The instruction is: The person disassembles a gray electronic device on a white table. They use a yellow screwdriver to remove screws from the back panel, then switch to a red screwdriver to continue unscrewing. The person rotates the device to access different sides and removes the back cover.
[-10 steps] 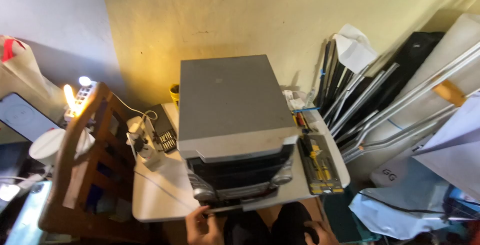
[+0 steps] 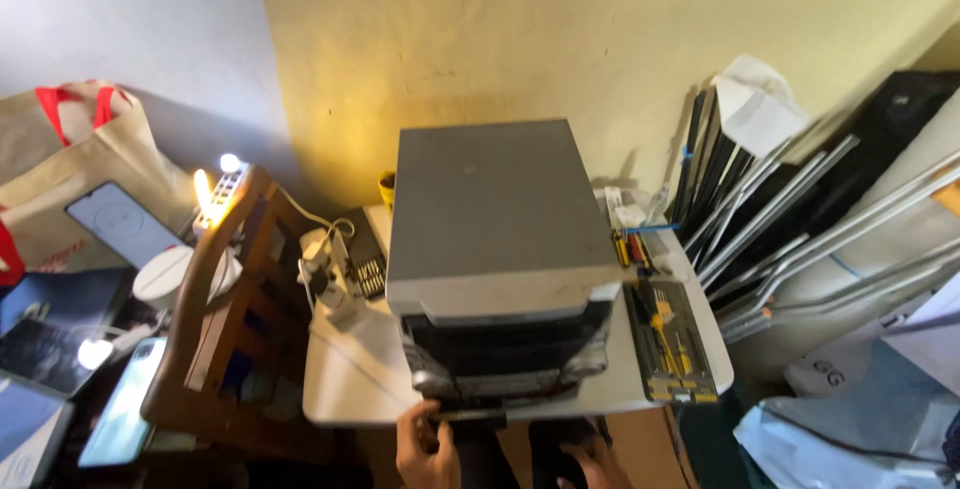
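Hands: left hand [image 2: 425, 446] has risen to the stereo [image 2: 497, 249] front.

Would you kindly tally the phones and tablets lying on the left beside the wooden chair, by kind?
Smartphones with bluish screens: 2, one leaning on the cloth bag, one by the chair's foot
Dark flat tablets: 2, one above another at the frame's corner
Total: 4

The bottom edge cuts off the right hand [image 2: 598, 461], hiding its fingers.
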